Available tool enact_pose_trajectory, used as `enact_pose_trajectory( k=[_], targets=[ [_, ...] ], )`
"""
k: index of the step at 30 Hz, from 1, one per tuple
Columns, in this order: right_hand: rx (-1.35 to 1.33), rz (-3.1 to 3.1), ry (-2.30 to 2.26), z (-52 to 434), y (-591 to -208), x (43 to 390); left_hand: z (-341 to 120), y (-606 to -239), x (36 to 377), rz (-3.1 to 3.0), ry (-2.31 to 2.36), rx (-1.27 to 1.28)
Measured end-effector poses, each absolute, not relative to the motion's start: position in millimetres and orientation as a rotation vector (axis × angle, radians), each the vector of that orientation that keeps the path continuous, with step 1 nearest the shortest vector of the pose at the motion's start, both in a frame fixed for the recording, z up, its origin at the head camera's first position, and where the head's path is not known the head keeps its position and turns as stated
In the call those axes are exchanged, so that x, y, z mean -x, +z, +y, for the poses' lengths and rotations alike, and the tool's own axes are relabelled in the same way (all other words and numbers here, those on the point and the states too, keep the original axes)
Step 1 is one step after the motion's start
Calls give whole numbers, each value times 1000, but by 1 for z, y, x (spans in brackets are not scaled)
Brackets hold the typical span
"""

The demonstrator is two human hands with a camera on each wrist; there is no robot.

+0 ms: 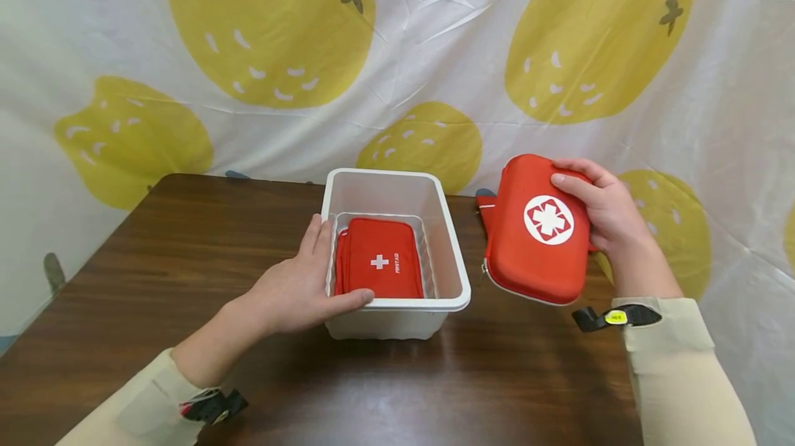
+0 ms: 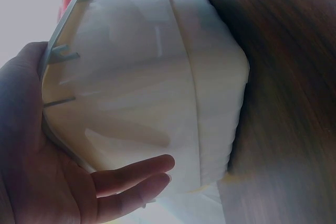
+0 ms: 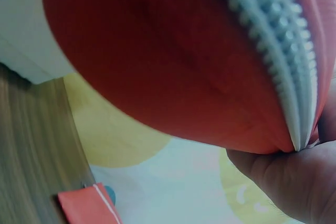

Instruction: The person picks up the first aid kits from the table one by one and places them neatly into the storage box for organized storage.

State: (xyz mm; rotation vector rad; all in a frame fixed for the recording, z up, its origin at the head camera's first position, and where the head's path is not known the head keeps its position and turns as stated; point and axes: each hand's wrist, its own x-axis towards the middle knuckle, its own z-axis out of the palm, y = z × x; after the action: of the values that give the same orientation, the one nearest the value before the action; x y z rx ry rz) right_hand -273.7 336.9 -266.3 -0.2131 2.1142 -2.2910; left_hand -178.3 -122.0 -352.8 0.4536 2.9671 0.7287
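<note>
My right hand (image 1: 611, 208) grips the upper right part of a red zippered first-aid case (image 1: 515, 239) with a white round emblem. The case is tilted and held up to the right of a white plastic bin (image 1: 456, 263). Its zipper shows close up in the right wrist view. My left hand (image 1: 288, 287) touches the bin's near left corner, the thumb over the near rim. In the left wrist view its fingers (image 2: 139, 174) lie fairly straight along the bin's outer wall. Inside the bin lies a flat red first-aid pouch (image 1: 366, 253), with more red fabric under its left edge.
The bin stands on a dark wooden table (image 1: 248, 218). Another red item with a white stripe (image 3: 89, 205) lies near the table's far edge, mostly hidden behind the case in the head view. A white curtain with yellow fruit prints (image 1: 435, 39) hangs behind.
</note>
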Motion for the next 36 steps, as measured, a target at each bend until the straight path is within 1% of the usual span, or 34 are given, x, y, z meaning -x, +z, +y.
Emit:
enact_pose_trajectory(
  k=[10,19,31,36],
  targets=[
    [216,2183,-2238,311,-250,280,-121,-353,179,2967,733,-457],
    [294,2178,-2262,280,-238,288,-120,-354,180,2972,739,-465],
    [419,2099,-2258,225,-224,303,-120,-355,179,2970,752,-461],
    [422,2074,-2254,201,-222,309,-120,-355,179,2966,757,-465]
  ],
)
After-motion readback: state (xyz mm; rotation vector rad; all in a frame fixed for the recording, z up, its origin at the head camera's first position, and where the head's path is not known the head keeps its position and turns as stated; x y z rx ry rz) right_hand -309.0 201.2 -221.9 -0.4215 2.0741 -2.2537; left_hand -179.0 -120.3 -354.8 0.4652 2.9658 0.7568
